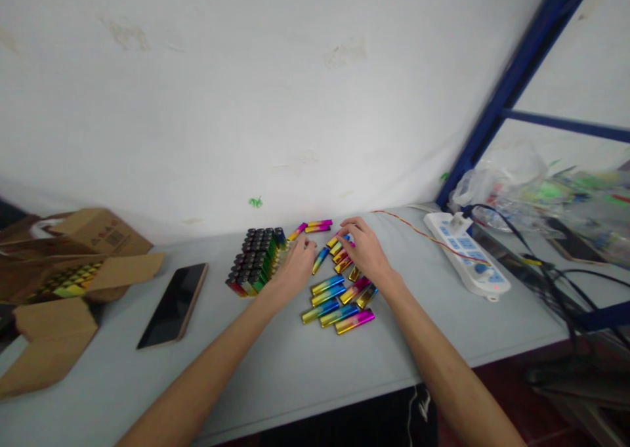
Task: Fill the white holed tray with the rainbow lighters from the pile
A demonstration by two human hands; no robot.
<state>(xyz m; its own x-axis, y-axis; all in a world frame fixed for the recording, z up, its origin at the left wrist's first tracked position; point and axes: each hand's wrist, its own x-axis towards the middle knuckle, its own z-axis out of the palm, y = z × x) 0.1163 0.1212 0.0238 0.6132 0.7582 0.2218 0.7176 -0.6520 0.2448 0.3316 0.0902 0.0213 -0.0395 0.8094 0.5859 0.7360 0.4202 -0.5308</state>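
My left hand [296, 262] is beside the right side of a block of upright, black-topped cases [256, 260] in shiny rainbow colours. Its fingers are pinched together, and whatever they may hold is too small to tell. Over the upper part of a loose spread of similar metallic cases [329, 294], my right hand [363, 245] curls with thumb and fingertips around a shiny blue-and-gold case, partly hidden by the fingers. Between both hands lies a single blue-yellow case [320, 260]. A few pink-and-yellow cases [318, 226] lie behind, near the wall.
A dark-screened phone [173, 306] lies left of the block. Farther left, an open cardboard box [88, 263] holds several yellowish pieces. A white power strip [465, 253] with plugs and a thin red-yellow wire is at right, near a blue metal frame [497, 112] and plastic bags [506, 178].
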